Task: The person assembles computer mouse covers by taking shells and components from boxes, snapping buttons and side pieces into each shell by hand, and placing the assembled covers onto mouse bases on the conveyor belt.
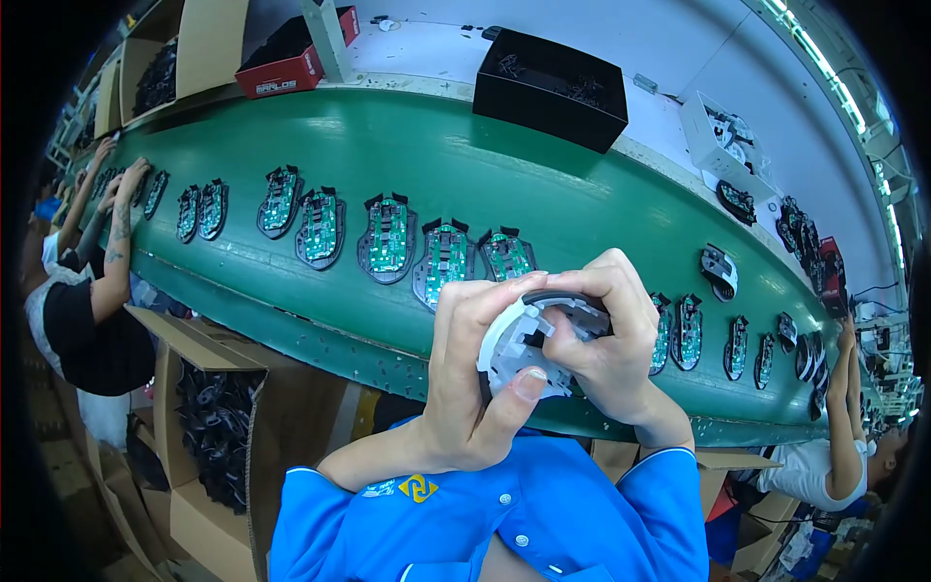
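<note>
Both my hands hold up a computer mouse's top shell (504, 367), its whitish ribbed inside facing me and a dark rim along its far edge. My left hand (465, 378) wraps the shell's left side, the thumb pressed on the inner face. My right hand (613, 339) grips the right side, its fingers over the far rim and its thumb bent into the hollow. Whatever lies beneath that thumb is hidden. Just beyond my hands, a mouse base with a green circuit board (446, 262) rests on the green belt, partly covered by another base (507, 254) beside it.
Several more board-fitted bases (387, 240) line the green conveyor belt (407, 126). A black box (551, 92) with small dark parts stands behind it. One assembled-looking mouse (719, 273) lies right. A carton of black parts (218, 427) is at left. Co-workers' arms (116, 233) reach in at both ends.
</note>
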`<state>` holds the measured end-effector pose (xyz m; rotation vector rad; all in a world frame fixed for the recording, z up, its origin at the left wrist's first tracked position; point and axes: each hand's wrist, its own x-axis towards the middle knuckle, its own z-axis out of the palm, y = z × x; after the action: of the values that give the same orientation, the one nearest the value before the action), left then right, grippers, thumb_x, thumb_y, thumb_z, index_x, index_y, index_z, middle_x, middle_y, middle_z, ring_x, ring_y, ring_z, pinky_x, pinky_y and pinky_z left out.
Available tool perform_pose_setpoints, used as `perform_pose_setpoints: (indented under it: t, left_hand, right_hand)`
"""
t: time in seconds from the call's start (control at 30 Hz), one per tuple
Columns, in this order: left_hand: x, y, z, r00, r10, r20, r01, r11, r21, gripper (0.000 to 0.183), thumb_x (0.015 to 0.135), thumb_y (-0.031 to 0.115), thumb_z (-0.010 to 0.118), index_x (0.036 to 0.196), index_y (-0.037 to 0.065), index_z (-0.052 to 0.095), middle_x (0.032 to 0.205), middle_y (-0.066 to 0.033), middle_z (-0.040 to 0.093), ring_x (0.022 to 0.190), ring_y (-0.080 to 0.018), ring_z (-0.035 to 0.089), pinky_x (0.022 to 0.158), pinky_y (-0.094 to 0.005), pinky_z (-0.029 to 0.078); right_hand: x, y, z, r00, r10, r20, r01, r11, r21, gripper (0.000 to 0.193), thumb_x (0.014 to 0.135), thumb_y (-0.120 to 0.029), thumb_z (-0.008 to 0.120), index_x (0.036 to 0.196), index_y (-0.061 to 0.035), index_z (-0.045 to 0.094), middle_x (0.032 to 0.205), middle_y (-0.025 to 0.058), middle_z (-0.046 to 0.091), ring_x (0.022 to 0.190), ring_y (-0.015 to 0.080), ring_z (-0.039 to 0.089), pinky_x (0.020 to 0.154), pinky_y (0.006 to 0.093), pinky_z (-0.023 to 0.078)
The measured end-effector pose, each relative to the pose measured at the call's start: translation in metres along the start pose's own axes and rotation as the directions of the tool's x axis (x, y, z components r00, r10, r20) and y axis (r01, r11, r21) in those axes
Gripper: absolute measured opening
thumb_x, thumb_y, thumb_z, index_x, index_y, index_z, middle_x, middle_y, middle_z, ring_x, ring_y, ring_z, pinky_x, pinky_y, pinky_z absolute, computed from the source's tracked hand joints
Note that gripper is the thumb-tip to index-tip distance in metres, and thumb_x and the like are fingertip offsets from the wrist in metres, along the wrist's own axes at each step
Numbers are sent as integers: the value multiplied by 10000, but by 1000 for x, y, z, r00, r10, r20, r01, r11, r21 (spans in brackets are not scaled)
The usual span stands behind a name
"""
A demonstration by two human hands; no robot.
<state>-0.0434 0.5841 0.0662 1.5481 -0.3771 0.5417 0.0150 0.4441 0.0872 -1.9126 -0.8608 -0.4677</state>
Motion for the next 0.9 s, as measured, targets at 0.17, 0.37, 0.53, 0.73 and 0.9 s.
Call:
perform_pose_setpoints:
  t: [0.17, 0.37, 0.53, 0.73, 0.9]
  left_hand:
    - [3, 0, -3, 999, 44, 19, -45, 999, 30, 444, 816, 128, 557, 1210, -44, 443, 1156, -173, 493, 1020, -270, 467, 883, -356, 384]
    - [7, 5, -11, 960, -279, -23, 272, 949, -161, 354, 860, 99, 562, 1180, -11, 456, 1098, -119, 534, 1030, -161, 523, 883, -293, 420]
    - [1, -3, -11, 945, -301, -129, 249, 917, -311, 336, 864, 113, 607, 1152, 11, 466, 1069, -71, 539, 965, -119, 544, 834, -254, 441]
    - [2, -5, -13, 944, -318, -85, 286, 921, -264, 323, 863, 95, 610, 1142, 10, 470, 1059, -69, 541, 956, -110, 533, 830, -255, 442]
    - [3, 2, -12, 897, -443, 5, 415, 835, -362, 403, 856, 157, 593, 1178, -2, 411, 1073, -86, 513, 991, -125, 510, 868, -277, 419]
  right_hand:
    - [1, 2, -3, 997, -75, 6, 75, 997, -16, 339, 607, 72, 663, 936, -4, 633, 810, 96, 598, 689, 194, 564, 565, 278, 471]
    - [10, 4, -13, 978, 62, 198, -96, 981, 168, 301, 686, -2, 668, 987, -11, 647, 886, 105, 612, 811, 195, 600, 639, 255, 494]
    - [8, 1, -24, 911, 249, 330, -344, 899, 271, 283, 790, -175, 661, 1023, -15, 655, 925, 103, 626, 768, 150, 606, 620, 244, 490]
    - [8, 0, -26, 880, 308, 361, -417, 865, 279, 239, 837, -179, 634, 989, 3, 664, 874, 109, 637, 740, 143, 609, 605, 237, 486]
    - [8, 5, -26, 867, 325, 379, -448, 841, 304, 235, 852, -176, 616, 962, 29, 653, 821, 95, 616, 721, 124, 578, 617, 230, 452]
